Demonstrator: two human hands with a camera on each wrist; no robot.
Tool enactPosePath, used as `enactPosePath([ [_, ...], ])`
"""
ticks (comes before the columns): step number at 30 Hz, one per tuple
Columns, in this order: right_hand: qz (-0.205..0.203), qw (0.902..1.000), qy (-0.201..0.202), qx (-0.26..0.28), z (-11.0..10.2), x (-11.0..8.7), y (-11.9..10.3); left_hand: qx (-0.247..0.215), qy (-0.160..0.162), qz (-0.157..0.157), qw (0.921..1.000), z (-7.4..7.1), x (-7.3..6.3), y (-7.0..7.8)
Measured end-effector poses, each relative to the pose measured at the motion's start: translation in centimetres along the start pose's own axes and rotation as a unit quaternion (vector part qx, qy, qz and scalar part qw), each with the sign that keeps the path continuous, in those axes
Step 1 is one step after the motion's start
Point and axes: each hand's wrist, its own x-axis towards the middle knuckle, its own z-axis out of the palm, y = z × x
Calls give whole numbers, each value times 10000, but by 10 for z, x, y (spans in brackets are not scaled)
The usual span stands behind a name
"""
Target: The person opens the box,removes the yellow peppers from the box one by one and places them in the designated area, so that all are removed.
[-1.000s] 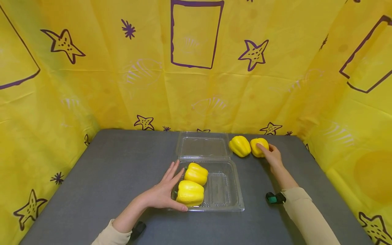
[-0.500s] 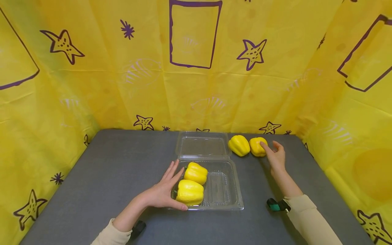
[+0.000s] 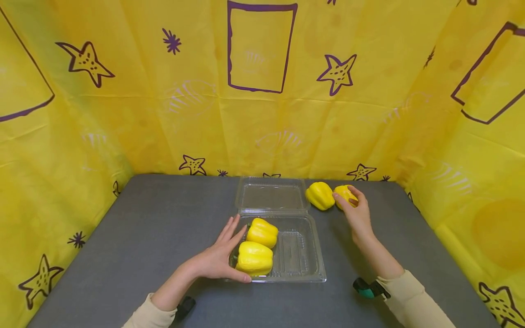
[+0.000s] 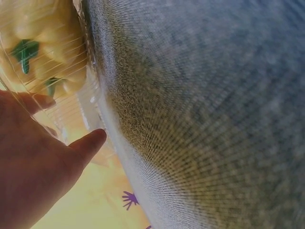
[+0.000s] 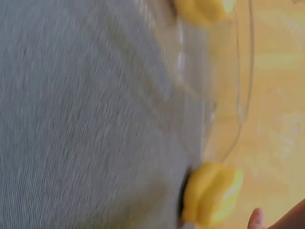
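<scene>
A clear plastic clamshell container lies unfolded on the table. Two yellow bell peppers sit in its left half, one nearer and one behind it. My left hand rests along the container's left side with fingers spread, its thumb on the front rim. Green stems show through the plastic in the left wrist view. At the back right, my right hand has thumb and bent fingers around a yellow bell pepper, partly covering it. Beside that stands another yellow bell pepper.
The container's lid lies back toward the rear edge of the grey table. A yellow curtain with purple drawings encloses the back and sides. Dark straps sit at the sleeves.
My right hand loosened from the right-hand pepper and shifted right, then came back left over it, thumb now at its left side. The peppers and my left hand stay in place.
</scene>
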Motion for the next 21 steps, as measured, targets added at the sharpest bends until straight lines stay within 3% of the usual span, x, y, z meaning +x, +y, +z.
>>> enactPosePath([
  [13,-123,9906,-1328,287,34,-40,-18,-29,-29,-10,10000,-1,-1,1],
  [21,-376,9840,-1731,195,48,-54,-15,-11,-19,-26,10000,-1,-1,0],
])
